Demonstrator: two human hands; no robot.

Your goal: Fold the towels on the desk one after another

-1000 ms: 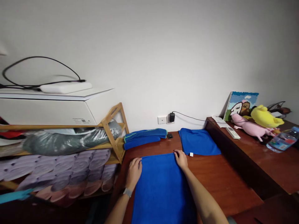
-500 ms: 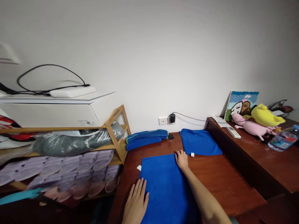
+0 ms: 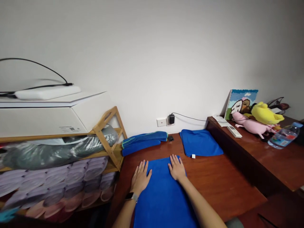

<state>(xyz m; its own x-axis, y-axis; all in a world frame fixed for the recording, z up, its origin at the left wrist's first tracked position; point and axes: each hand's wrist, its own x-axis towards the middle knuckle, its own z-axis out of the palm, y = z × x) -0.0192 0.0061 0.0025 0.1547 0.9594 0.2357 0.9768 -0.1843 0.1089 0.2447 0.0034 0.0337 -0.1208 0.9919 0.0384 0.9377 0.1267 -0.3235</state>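
A flat blue fabric cloth (image 3: pixel 163 196) runs off the edge at six o'clock; a blurred teal strip (image 3: pixel 8 215) is cut off at eight.

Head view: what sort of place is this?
Probably a lived-in room, perhaps a home or dormitory: rows of slippers on a wooden rack, and a yellow plush toy beside a pink one.

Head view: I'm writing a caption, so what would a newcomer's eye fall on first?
The bright blue cloth spread at bottom center stands out first, with the left hand and right hand flat at its far end. Next come the yellow plush toy and pink plush toy at the right.
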